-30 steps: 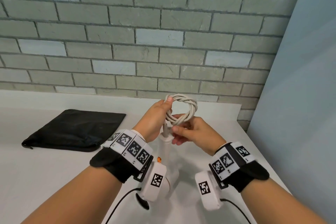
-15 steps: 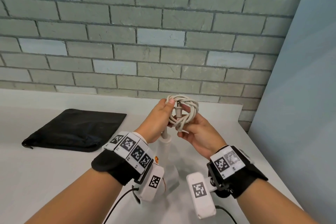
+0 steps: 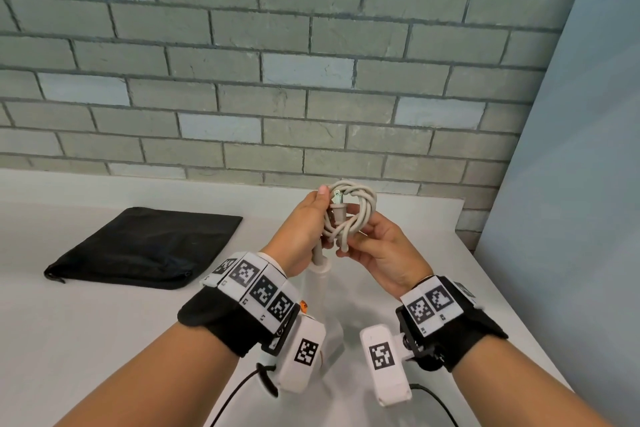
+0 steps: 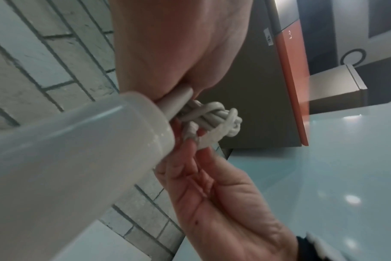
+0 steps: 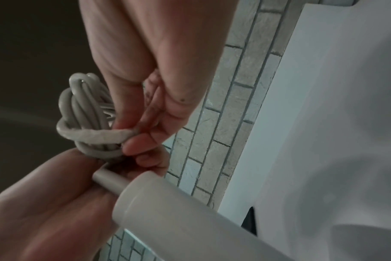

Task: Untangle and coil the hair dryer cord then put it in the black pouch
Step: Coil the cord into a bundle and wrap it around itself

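Observation:
The pale grey hair dryer cord (image 3: 362,210) is wound into a small coil held above the counter. Its plug (image 3: 337,211) stands upright inside the loops. My left hand (image 3: 310,217) grips the coil's left side, thumb on top. My right hand (image 3: 369,241) is turned palm up under the coil and pinches a wrap of cord (image 5: 101,135) round the bundle. The white hair dryer handle (image 3: 320,276) hangs below the hands, its grey strain relief (image 4: 175,102) running into the left palm. The black pouch (image 3: 145,246) lies flat on the counter to the left.
A white counter (image 3: 86,340) runs below a grey brick wall (image 3: 311,80). A pale blue panel (image 3: 571,184) closes off the right side. Black cables (image 3: 239,388) trail from the wrist cameras.
The plug came up into the middle of the coil. My right hand turned palm up under the bundle. The left hand kept its hold on the coil.

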Available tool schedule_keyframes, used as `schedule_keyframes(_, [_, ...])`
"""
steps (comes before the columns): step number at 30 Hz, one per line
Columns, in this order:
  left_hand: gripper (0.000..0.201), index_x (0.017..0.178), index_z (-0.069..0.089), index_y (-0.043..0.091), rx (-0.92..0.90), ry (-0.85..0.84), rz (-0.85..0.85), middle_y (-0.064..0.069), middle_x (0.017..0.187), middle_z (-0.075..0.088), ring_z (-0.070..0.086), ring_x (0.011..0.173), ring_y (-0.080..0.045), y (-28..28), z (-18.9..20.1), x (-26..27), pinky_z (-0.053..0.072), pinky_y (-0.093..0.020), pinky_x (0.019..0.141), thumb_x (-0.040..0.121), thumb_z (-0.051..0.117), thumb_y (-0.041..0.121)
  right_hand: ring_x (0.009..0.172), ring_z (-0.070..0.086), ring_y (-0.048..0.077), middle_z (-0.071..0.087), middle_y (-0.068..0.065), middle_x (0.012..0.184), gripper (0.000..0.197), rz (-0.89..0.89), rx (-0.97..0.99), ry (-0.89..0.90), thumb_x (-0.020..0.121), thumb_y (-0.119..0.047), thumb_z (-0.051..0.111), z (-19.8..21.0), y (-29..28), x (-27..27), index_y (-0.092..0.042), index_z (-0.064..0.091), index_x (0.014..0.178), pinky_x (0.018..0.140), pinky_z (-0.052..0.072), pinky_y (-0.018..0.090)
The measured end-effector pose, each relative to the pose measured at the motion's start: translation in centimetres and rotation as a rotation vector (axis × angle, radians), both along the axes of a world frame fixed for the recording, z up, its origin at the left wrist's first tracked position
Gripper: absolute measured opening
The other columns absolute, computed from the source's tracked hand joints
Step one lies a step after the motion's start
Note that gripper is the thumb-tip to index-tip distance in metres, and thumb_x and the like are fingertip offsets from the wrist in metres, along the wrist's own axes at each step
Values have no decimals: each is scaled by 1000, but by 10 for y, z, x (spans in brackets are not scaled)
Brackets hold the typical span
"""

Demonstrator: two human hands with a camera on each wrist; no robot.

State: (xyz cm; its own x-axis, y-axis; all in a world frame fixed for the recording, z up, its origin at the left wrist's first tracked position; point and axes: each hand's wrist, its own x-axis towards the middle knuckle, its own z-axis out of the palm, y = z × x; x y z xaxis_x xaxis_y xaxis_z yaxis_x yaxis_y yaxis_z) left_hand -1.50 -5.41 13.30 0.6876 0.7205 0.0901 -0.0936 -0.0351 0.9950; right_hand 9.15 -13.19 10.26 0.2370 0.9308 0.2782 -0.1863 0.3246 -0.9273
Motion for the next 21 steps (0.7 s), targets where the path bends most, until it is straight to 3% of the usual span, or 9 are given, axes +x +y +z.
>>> schedule_keyframes(3, [41, 111, 53, 12, 2, -9, -2, -24, 103, 58, 49, 87, -31, -1, 1, 2, 37, -42, 77, 98, 24, 38, 75, 68, 22, 71, 7, 84, 34, -1, -8, 2, 79, 13, 49, 2, 0, 3, -2, 59, 108, 62, 54, 24])
schedule_keyframes(8, [43, 116, 49, 3, -22, -75, 98, -30, 107, 62, 60, 83, -34, 1, -1, 4, 50, -48, 80, 98, 28, 36, 61, 59, 11, 68, 2, 74, 29, 29, -66, -58, 83, 13, 46, 3, -4, 5, -4, 61, 100, 58, 50, 21])
schedule_keyframes(11, [48, 115, 51, 4, -10, -81, 81, -33, 112, 60, 60, 85, -34, -2, -3, 5, 49, -51, 86, 97, 27, 41, 63, 58, 13, 69, 1, 74, 33, 25, -60, -33, 83, 13, 44, 5, -5, 6, -6, 62, 103, 60, 50, 21])
schedule_keyframes(13, [57, 110, 59, 10, -3, -54, 22, -28, 109, 65, 62, 89, -33, -7, -1, 5, 48, -46, 86, 95, 20, 49, 69, 65, 15, 72, 2, 77, 34, -9, -37, -28, 82, 14, 44, 9, -5, 5, -3, 61, 106, 63, 53, 22])
schedule_keyframes(15, [64, 103, 65, 15, 110, -30, -17, -21, 104, 69, 66, 93, -26, -15, -2, 6, 51, -39, 88, 93, 15, 54, 67, 68, 14, 72, 1, 71, 31, -72, -2, -47, 81, 14, 45, 12, -3, 3, -5, 63, 98, 59, 54, 22])
schedule_keyframes(17, [62, 107, 61, 11, 192, -54, 8, -16, 104, 70, 68, 94, -20, -17, -4, 7, 52, -32, 85, 91, 21, 55, 60, 67, 12, 71, 0, 65, 25, -122, 24, -28, 84, 8, 46, 14, -1, -3, -8, 63, 95, 53, 52, 20])
schedule_keyframes(19, [65, 113, 56, 7, 203, -50, 50, -19, 106, 67, 66, 89, -23, -15, -6, 8, 51, -26, 76, 90, 22, 58, 55, 64, 11, 68, 1, 62, 21, -183, 47, 2, 85, 2, 49, 17, 0, -9, -7, 61, 99, 49, 50, 20])
schedule_keyframes(21, [76, 114, 56, 10, 216, -16, 23, -20, 94, 66, 60, 77, -23, -15, -7, 7, 48, -21, 62, 84, 15, 67, 49, 60, 13, 65, 3, 60, 17, -249, 40, 38, 82, -2, 54, 19, 3, -10, -8, 61, 97, 45, 47, 23])
